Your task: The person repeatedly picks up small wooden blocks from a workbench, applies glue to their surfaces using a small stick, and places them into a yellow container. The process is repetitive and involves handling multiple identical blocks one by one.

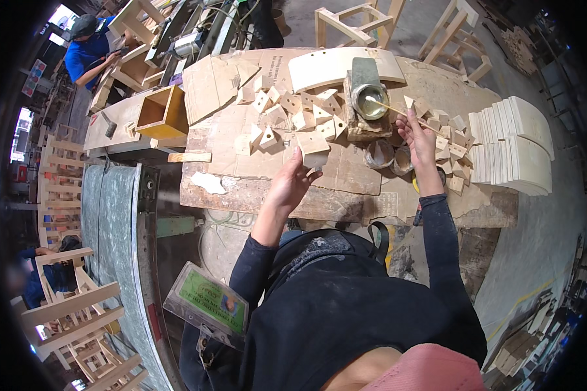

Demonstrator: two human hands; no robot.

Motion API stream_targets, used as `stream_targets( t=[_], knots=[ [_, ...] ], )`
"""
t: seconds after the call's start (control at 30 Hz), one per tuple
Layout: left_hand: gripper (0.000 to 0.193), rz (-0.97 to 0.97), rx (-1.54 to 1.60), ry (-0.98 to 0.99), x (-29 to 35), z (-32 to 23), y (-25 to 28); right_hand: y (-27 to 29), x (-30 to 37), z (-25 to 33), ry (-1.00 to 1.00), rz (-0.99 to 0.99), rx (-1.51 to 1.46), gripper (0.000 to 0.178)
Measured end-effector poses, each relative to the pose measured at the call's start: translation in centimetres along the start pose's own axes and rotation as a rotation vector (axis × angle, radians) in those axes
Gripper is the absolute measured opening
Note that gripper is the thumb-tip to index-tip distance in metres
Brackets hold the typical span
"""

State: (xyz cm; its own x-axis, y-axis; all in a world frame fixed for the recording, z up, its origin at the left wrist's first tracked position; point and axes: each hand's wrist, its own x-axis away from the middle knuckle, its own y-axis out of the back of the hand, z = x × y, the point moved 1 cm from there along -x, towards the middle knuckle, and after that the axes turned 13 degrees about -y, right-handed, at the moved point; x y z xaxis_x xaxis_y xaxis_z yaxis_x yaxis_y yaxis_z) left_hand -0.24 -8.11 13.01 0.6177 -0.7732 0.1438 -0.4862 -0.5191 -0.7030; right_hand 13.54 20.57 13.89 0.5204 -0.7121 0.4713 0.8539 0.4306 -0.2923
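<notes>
Wooden block [314, 144] sits pinched in your left hand [289, 186], left of the round jar [374, 108] and closer to you. Your right hand [419, 138], apart from the left and nearer the jar, grips a thin stick [392, 108] slanting leftward and away, its tip over the jar's mouth.

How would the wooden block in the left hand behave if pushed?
The wooden block seems stiff, given crisp edges, and likelier to slide than roll on its flat faces. The left hand alone holds it, so probably light.
</notes>
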Motion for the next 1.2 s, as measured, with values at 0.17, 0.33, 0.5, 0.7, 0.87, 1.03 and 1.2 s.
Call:
stream_targets(
  t=[0.17,0.33,0.5,0.7,0.87,1.03,1.2],
  knots=[
    [0.047,0.055,-0.013,-0.035,-1.2,0.1,-0.3,-0.2,0.8,0.1,0.088,0.087,-0.033,0.022],
    [0.049,0.179,-0.004,-0.095,-1.5,-1.5,-2.8,-3.6,7.8,2.2,0.138,0.174,0.052,0.021],
    [0.05,0.228,0.038,-0.068,-1.3,-2.2,-4.7,-5.6,11.2,2.3,0.27,0.225,0.16,0.021],
    [0.047,0.283,0.059,-0.058,-0.1,-3.2,-6.5,-5.4,11.1,2.3,0.332,0.237,0.134,0.017],
    [0.048,0.285,0.068,-0.065,0.4,-3.3,-6.7,-5.8,11.8,2.6,0.34,0.294,0.128,0.015],
    [0.049,0.308,0.06,-0.07,0.9,-4.1,-7.1,-5.3,12.6,2.5,0.358,0.384,0.164,0.013],
    [0.049,0.278,0.079,-0.067,1.0,-3.9,-7.4,-4.8,13.1,2.7,0.342,0.406,0.177,0.012]
  ],
)
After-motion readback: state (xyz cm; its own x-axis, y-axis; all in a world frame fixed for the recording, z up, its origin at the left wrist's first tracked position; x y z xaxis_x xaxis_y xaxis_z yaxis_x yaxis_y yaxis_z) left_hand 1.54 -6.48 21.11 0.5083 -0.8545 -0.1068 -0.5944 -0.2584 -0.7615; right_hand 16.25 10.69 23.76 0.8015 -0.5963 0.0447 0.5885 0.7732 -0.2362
